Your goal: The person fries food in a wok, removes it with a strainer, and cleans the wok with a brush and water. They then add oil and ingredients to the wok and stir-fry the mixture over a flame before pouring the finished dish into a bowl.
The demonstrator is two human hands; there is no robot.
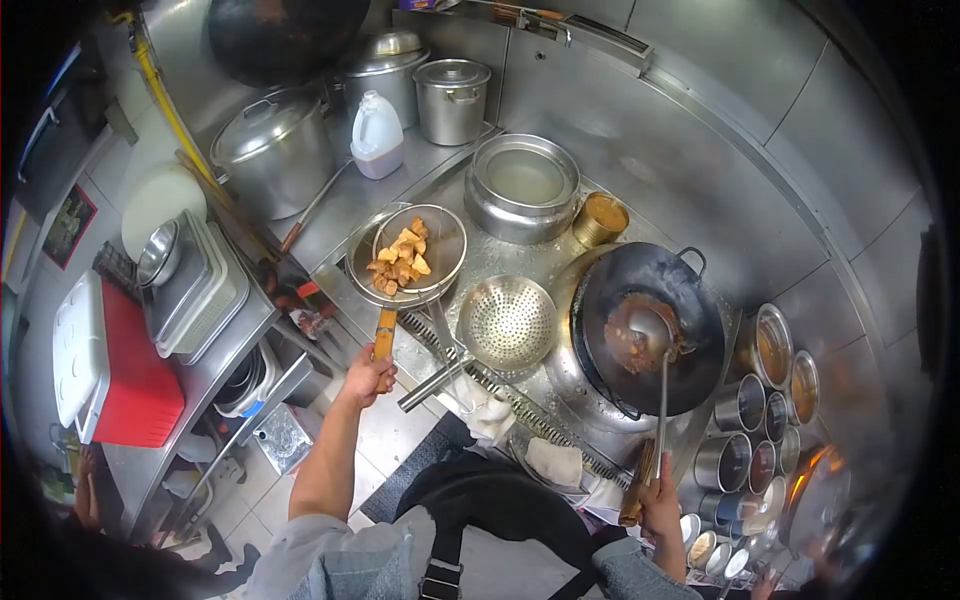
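Note:
My left hand is closed around the wooden handle of a round mesh strainer. Browned, fried-looking chunks lie in the mesh, held up to the left of the wok. A metal ladle is gripped in my right hand, its bowl resting down in the black wok. Reddish-brown sauce spreads over the wok's bottom around that bowl. A wooden handle lies beside my right hand; what it belongs to I cannot tell. Between strainer and wok sits a perforated metal skimmer.
Behind the skimmer stand a metal pot of cloudy liquid and a tin. Several sauce containers crowd the right side, near an orange glow. Lidded pots and a plastic jug line the back left. A red cooler is far left.

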